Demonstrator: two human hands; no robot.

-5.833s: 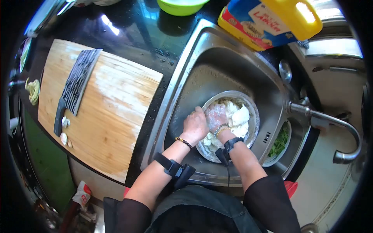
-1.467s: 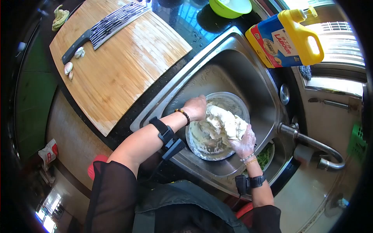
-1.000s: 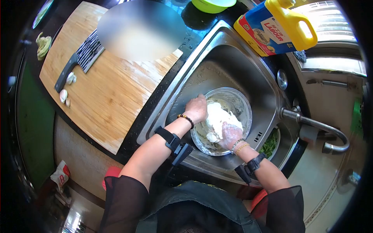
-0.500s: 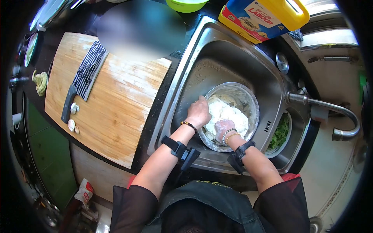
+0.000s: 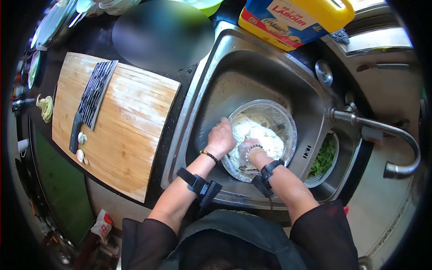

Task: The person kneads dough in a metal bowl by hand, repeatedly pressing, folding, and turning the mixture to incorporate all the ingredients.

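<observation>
A metal bowl [image 5: 288, 123] stands in the sink, with a lumpy white floury dough [image 5: 265, 138] inside. My left hand [image 5: 222, 137] is closed on the bowl's left rim; its fingertips are partly hidden. Inside the bowl, my right hand [image 5: 247, 147] presses into the near left part of the dough. Flour coats that hand, and its fingers are buried from sight.
Left of the steel sink [image 5: 234, 76], a wooden cutting board [image 5: 130, 130] bears a cleaver [image 5: 95, 90] and garlic cloves [image 5: 81, 155]. A faucet [image 5: 382, 126] arches over the right side, near a colander of leafy greens [image 5: 323, 159]. Behind stands a yellow jug [image 5: 292, 22].
The view has shifted slightly, so the board and sink sit a little differently in it. My left hand stays on the rim; my right hand remains in the dough.
</observation>
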